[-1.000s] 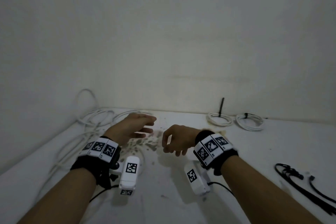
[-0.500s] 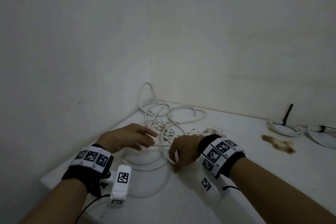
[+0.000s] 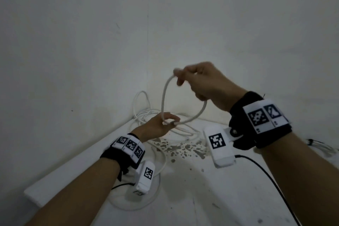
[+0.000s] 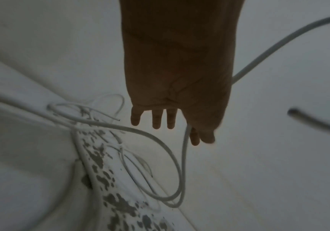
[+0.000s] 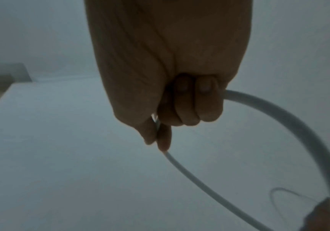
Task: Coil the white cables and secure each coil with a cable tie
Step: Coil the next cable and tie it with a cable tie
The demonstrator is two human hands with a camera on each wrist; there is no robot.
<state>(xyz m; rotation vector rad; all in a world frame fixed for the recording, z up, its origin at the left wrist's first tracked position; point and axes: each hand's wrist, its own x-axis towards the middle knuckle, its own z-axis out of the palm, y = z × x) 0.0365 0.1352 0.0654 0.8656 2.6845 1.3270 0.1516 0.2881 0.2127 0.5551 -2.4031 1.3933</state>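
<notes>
A white cable (image 3: 163, 95) arcs in a raised loop between my two hands, above the table's far left corner. My right hand (image 3: 190, 79) is held high, fingers curled round the top of the loop; in the right wrist view the right hand (image 5: 180, 118) is a fist with the cable (image 5: 279, 114) leaving it on both sides. My left hand (image 3: 169, 122) pinches the bottom of the loop between thumb and forefinger, the other fingers (image 4: 156, 120) straight. The rest of the cable lies tangled (image 3: 146, 113) in the corner and trails over the table (image 4: 160, 140).
The white table (image 3: 220, 198) meets two walls at the corner, its left edge (image 3: 73, 167) close to my left forearm. Dark stains (image 3: 183, 147) speckle the surface. A coil with a black tie (image 3: 320, 146) lies at the right edge. A black wire (image 3: 266, 172) runs from my right wrist.
The view has swung left to the corner. Both hands took hold of the cable on the table, and my right hand rose with it, drawing it into a loop.
</notes>
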